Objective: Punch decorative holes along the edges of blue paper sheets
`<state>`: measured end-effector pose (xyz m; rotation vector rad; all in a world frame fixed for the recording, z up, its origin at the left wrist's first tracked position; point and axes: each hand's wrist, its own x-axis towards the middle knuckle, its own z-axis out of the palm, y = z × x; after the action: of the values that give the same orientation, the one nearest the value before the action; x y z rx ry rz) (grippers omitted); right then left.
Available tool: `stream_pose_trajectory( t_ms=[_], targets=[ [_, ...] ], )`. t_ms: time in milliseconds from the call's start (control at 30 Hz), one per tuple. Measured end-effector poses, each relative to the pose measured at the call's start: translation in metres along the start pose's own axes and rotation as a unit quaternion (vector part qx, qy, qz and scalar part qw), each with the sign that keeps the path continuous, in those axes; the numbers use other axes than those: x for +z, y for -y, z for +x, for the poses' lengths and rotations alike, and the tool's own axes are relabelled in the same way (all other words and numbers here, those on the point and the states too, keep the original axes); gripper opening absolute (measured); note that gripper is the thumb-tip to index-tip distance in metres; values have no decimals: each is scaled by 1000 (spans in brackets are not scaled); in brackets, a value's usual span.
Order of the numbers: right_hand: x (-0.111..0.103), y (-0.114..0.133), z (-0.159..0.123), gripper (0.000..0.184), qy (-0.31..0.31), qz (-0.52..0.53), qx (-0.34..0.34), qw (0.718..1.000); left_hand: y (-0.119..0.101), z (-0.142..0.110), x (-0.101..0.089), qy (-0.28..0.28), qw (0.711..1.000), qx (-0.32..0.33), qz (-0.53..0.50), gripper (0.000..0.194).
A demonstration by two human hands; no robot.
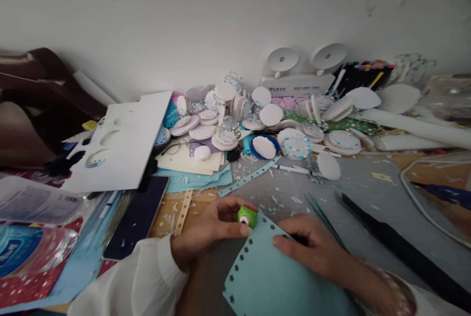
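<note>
clasps a punch (247,217) in the left grip (215,223) at the corner of the sheet (272,272), pinched in the right grip (318,242) above the mat (362,181), with star-like holes (241,257) done along one edge and onto the next, and with the rest too hidden to judge.

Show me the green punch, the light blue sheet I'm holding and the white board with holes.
Green punch (251,215), head view: its green casing.
Light blue sheet (274,274), head view: its flat face.
White board (130,154), head view: solid area beside the holes.

head view; forward, down; left hand (210,226), right hand (313,243) near; wall (206,21) beyond
</note>
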<state>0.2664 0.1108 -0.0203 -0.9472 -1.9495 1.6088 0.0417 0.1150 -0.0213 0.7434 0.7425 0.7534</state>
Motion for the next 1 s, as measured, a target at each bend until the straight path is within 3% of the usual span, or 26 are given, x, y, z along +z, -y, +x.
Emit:
stream_pose_trajectory(
  t_ms=[467, 667, 833, 1000],
  targets=[
    [-3, 4, 1, 41, -15, -37, -3, 999, 4, -2, -3, 38, 999, 4, 18, 39],
    [1, 1, 5, 35, -28, -86, 7, 996, 8, 1, -3, 48, 998, 28, 28, 49],
    [5, -4, 1, 35, -40, -159, -14, 986, 6, 1, 2, 38, 997, 53, 36, 36],
    [6, -5, -2, 31, -16, -160, -30, 987, 2, -1, 7, 66, 990, 85, 94, 28]
  ],
)
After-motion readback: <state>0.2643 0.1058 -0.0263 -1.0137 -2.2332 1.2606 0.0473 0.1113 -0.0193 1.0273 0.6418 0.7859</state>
